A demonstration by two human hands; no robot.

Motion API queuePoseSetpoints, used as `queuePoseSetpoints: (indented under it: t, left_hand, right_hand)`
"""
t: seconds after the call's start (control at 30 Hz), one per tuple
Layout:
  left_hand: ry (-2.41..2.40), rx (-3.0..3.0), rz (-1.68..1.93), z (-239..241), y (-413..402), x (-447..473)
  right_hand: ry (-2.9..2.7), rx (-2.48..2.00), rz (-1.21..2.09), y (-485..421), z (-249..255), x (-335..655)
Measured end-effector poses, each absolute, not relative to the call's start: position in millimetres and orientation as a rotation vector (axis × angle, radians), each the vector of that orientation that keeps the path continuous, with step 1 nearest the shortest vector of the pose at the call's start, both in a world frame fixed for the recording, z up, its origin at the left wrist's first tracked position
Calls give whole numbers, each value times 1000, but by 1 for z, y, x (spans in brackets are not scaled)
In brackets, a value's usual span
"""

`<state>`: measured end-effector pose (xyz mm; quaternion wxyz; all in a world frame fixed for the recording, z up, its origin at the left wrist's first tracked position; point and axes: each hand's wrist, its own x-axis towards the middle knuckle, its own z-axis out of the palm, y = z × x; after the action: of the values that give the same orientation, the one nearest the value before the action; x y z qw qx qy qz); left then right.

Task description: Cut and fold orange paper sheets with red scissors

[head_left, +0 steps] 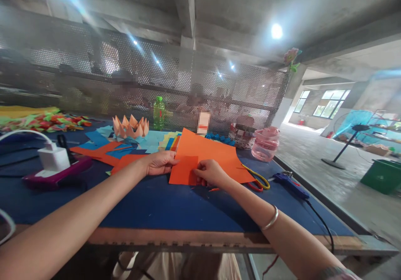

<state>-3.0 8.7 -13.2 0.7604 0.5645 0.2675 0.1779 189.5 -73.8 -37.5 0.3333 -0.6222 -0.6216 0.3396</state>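
A large orange paper sheet (213,148) leans up from the blue table in front of me. Against its lower left part lies a smaller, darker orange paper square (185,171). My left hand (161,163) is closed on the left edge of the papers, thumb toward the square. With curled fingers, my right hand (209,173) pinches the square's right edge, and its lower fingers are partly hidden. Scissors (259,180) with yellow and red handles lie at the sheet's right corner, partly covered by it.
A blue glue gun (291,184) with a cord lies at right. Behind stand a pink jug (265,144), a woven basket (242,137), a green bottle (158,115) and a peach paper crown (130,127). At left is a purple power strip (56,173) with a white charger (54,159).
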Motion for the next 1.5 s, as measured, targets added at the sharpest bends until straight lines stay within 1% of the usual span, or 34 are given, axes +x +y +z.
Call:
queuePoseSetpoints:
  t: [1.1, 1.5]
  left_hand:
    - [592, 1265, 368, -18, 14, -3]
    - [620, 1270, 371, -20, 16, -3]
  right_hand:
    - [-1776, -1667, 621, -70, -41, 190]
    - [-1793, -1687, 585, -74, -36, 187]
